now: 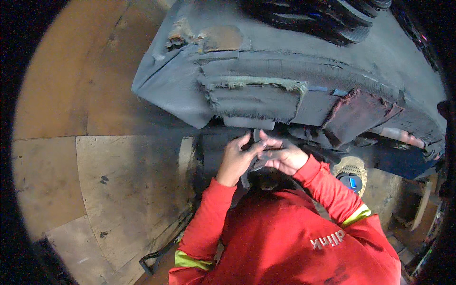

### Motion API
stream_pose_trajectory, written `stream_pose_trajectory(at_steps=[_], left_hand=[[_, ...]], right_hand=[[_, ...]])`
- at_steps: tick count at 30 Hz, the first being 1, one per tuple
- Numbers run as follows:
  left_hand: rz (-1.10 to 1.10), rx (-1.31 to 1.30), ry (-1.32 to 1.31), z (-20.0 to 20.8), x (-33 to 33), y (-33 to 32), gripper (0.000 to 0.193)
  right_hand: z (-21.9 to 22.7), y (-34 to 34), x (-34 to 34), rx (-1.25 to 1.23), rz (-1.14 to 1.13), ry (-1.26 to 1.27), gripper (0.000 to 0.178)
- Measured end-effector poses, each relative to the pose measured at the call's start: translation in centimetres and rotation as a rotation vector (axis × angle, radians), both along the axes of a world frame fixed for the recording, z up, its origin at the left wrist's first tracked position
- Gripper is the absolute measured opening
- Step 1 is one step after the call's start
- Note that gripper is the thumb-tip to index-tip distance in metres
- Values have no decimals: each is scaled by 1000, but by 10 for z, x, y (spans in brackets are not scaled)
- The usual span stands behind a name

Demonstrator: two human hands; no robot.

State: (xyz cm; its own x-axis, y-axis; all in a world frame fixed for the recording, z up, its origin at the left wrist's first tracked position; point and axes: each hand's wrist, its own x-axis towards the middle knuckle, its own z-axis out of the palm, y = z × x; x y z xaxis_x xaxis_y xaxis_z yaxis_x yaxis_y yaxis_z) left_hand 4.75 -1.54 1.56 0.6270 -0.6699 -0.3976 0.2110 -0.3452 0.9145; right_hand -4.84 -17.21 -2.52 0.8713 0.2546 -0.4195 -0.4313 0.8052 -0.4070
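My left hand (237, 159) and my right hand (287, 156) meet just in front of the bench's near edge, above my lap. Between their fingers is a thin, dark grey strip (260, 164), bent and partly hidden by the fingertips. The fingers of both hands are closed around it from either side. Its lower end hangs beneath my left hand. What the strip is made of or belongs to cannot be made out. Just beyond my fingertips, a frayed grey cloth patch (256, 102) hangs over the edge of the dust-covered bench (294, 61).
Black, curved shoe-like pieces (323, 21) lie at the bench's far side. A reddish frayed cloth flap (358, 116) hangs to the right. Worn wooden boards (128, 190) cover the floor on the left. My shoe (351, 181) shows at lower right, near a wooden frame (420, 206).
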Motion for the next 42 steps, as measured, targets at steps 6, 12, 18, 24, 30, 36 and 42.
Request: stream_pose_trajectory(at_steps=[6, 12, 18, 24, 30, 36, 42], left_hand=[[92, -282, 49, -13, -26, 23, 46], [298, -245, -281, -6, -46, 11, 48], [250, -17, -676, 13, -36, 0, 36], [78, 88, -643, 42, -22, 7, 28], [-67, 75, -383, 73, -3, 16, 27], [-117, 127, -242, 77, 10, 18, 28], [-104, 190, 87, 27, 20, 6, 37]], right_hand=[[4, 13, -18, -815, 39, -347, 64], [-13, 43, -21, -1589, -426, -603, 43], [-26, 41, -14, -1441, -432, -569, 34], [0, 40, -21, -620, -90, -282, 33], [39, 35, -14, -138, -88, -286, 36], [45, 30, -14, 246, -95, -69, 36], [23, 14, -5, 364, -105, -50, 34]])
